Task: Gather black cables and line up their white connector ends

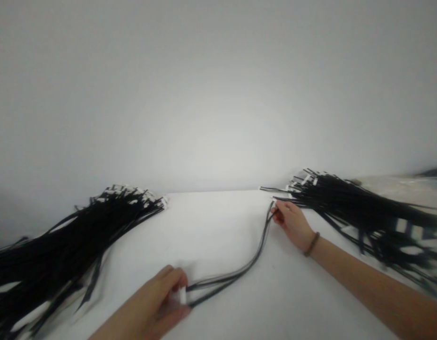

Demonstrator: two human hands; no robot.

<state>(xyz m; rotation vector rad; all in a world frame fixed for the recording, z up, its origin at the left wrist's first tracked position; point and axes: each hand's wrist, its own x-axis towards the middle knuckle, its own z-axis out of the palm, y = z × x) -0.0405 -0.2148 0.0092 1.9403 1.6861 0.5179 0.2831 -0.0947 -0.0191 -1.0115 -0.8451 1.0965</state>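
Observation:
A black cable harness (pixel 252 261) curves over the white tabletop between my two hands. At its near end is a white connector (pixel 183 295), pinched between the thumb and fingers of my left hand (pixel 161 300). My right hand (pixel 291 222), with a dark bracelet at the wrist, pinches the far end, where a small white connector (pixel 274 203) shows at the fingertips. That right hand is beside the tips of the bundle on the right. Slight blur hides the fine detail of both ends.
A large pile of black cables (pixel 72 250) with white connectors lies at the left. Another bundle of black cables (pixel 346 200) lies at the right, its white ends toward the wall (pixel 218 94). Behind it is a clear plastic bag (pixel 402 189). The white tabletop (pixel 211 231) meets the wall.

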